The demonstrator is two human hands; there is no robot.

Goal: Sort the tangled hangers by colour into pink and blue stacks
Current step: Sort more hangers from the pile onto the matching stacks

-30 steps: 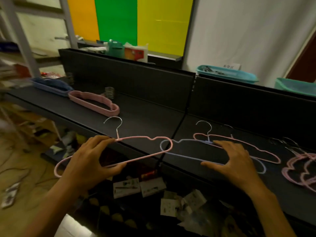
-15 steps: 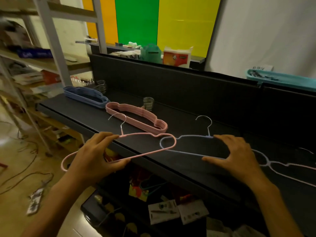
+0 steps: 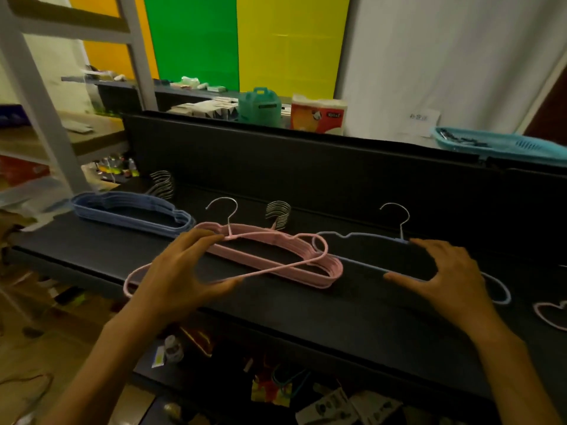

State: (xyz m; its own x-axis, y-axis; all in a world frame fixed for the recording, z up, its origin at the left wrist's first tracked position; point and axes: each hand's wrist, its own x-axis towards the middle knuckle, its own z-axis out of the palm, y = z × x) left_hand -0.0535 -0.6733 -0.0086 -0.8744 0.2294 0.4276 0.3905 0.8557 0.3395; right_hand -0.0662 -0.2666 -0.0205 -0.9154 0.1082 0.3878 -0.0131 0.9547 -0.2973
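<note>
Currently you are mid-sort with one hanger per hand. Your left hand [image 3: 181, 271] pinches a single pink hanger [image 3: 267, 268] at neck and lower bar, held over the shelf's [image 3: 337, 311] front edge and overlapping the pink stack [image 3: 310, 273] at mid-shelf. Your right hand [image 3: 441, 277] closes on a blue hanger [image 3: 362, 237] lying on the shelf just right of that stack. The blue stack [image 3: 132, 214] sits toward the left end. Next, align the pink hanger's hook with the stacked hooks and lower it flat; then carry the blue hanger across to its stack.
</note>
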